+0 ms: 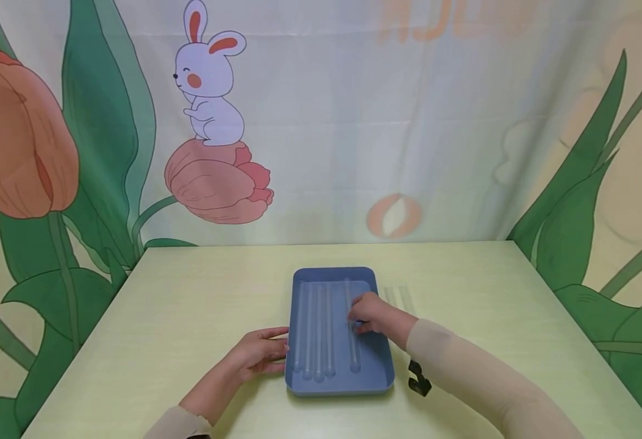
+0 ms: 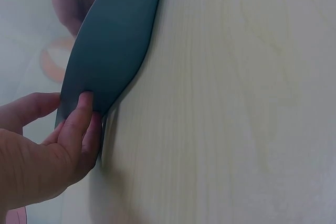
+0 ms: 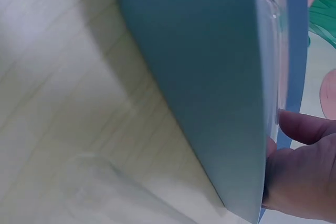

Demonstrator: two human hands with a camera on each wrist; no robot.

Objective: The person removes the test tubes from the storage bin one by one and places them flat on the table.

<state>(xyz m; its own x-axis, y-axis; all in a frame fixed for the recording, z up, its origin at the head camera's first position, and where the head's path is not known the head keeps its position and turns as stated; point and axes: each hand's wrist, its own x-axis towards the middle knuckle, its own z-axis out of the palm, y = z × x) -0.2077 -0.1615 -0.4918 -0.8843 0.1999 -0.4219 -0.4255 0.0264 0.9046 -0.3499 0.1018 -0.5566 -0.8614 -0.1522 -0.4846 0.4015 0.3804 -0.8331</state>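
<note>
A blue rectangular tray (image 1: 339, 389) lies on the table in front of me. My left hand (image 1: 263, 353) rests at its left side, fingers extended and touching the outer wall; the left wrist view shows these fingertips against the wall near the rim. Inside the tray, my right hand (image 1: 372, 314) pinches a clear test tube (image 1: 355, 356) that lies lengthwise in the right half, its rounded end toward me. Several more clear test tubes (image 1: 319, 341) lie side by side in the left half. In the right wrist view, my thumb (image 3: 304, 127) sits against the tube just inside the wall.
To the right of the tray, partly behind my right forearm, clear tubes (image 1: 406, 299) lie on the pale wooden table (image 1: 216, 286). A black wrist mount (image 1: 419, 381) hangs under the right sleeve. Behind the table hangs a printed curtain (image 1: 321, 122) with flowers and a rabbit.
</note>
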